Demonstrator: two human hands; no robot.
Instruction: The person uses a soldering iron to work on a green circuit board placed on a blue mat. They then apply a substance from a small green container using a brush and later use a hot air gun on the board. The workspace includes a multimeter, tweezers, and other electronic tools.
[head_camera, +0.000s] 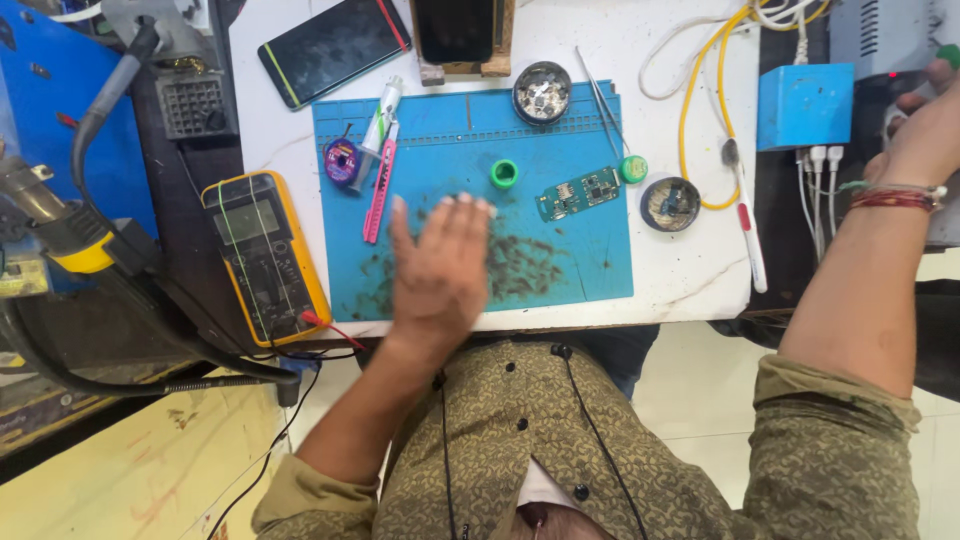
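With your left hand (440, 262) spread flat on the blue mat (560, 270), your right hand (925, 125), its grip hidden, reaches the grey unit (880, 35); next, sweep the mat clean.

A white worktable (690, 280) carries a blue silicone work mat (590, 270) at its middle. Directly on the tabletop lie a dark smartphone (335, 45) at the far left, a yellow multimeter (262, 255) overhanging the left edge, a small round tin (670, 203) just right of the mat, a white-handled tool with a red band (745, 215), and a looped yellow cable (700, 100).
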